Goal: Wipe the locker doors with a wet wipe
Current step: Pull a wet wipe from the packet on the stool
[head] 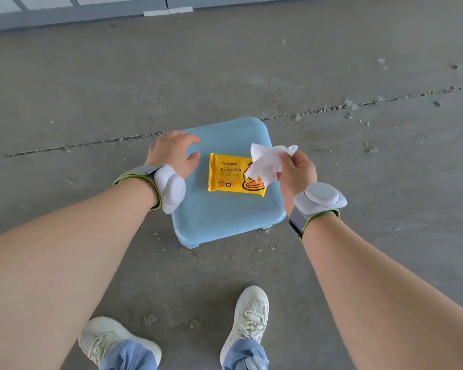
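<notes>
R hand (296, 170) w/ wipe (265, 162), "DUCK" pack (226, 177)

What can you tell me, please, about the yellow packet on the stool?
The yellow packet is a flat soft pack with dark print, a cartoon duck and a "10". It lies label up on the blue stool. The white wipe pinched by the right hand hides its upper right corner; the left hand is apart.

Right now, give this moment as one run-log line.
right hand: pinches wet wipe | left hand: empty, at stool edge | wipe pack: on stool
</notes>
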The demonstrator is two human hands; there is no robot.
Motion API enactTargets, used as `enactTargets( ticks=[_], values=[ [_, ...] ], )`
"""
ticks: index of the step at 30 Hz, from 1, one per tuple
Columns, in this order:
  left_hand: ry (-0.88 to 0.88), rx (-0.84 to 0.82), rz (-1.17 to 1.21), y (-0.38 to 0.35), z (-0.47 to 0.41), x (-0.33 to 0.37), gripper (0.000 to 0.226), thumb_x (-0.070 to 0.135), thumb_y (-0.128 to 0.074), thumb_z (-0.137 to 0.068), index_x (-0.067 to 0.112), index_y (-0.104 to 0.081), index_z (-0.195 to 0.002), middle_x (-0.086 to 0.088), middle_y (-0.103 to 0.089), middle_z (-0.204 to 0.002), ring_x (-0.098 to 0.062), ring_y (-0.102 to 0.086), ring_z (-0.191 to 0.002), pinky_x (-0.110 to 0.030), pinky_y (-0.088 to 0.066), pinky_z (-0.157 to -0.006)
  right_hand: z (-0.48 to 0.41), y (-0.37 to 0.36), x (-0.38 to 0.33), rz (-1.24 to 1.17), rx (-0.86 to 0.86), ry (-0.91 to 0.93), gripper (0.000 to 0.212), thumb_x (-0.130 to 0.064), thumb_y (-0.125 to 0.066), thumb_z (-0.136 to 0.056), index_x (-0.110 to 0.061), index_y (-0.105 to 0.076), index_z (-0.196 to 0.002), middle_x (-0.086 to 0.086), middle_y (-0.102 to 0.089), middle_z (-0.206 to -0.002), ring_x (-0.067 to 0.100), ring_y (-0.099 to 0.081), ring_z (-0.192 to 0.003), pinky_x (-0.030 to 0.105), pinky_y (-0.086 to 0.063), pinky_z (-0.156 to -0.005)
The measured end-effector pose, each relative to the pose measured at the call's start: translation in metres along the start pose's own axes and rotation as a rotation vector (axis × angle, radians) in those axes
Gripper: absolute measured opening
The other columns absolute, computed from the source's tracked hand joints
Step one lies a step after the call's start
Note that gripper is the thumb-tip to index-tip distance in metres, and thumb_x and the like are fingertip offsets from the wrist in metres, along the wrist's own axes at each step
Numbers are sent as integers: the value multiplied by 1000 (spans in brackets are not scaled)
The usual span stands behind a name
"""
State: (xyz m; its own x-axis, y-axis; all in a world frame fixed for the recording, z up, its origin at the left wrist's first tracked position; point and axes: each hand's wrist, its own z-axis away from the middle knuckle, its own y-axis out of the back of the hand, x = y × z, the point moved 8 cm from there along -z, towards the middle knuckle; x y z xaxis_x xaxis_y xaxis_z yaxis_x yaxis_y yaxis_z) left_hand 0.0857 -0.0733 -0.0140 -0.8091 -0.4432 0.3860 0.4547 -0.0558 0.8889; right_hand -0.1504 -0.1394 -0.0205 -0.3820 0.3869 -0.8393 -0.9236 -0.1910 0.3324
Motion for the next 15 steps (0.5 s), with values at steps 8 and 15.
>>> enactTargets(
  ticks=[8, 15],
  values=[
    [-127, 46, 132, 137, 11, 24, 27, 27, -58, -92, 23, -65, -118, -1, -58, -125, -25, -49, -118, -40, -37, -100, 40, -33, -129, -22, -131, 113, 19, -10, -42, -94, -7, -56, -82, -2, -41, -63, 18, -35, -65, 31, -33, -65],
    [-198, 77, 201, 281, 32, 30, 31, 36, -61, -90, 28, -63, -120, 5, -56, -127, -17, -47, -122, -30, -35, -101, 98, -64, -258, -38, -218, 250, 30, -16, -43, -91, 12, -51, -99, 7, -43, -72, 21, -39, -73, 41, -39, -69]
  ],
)
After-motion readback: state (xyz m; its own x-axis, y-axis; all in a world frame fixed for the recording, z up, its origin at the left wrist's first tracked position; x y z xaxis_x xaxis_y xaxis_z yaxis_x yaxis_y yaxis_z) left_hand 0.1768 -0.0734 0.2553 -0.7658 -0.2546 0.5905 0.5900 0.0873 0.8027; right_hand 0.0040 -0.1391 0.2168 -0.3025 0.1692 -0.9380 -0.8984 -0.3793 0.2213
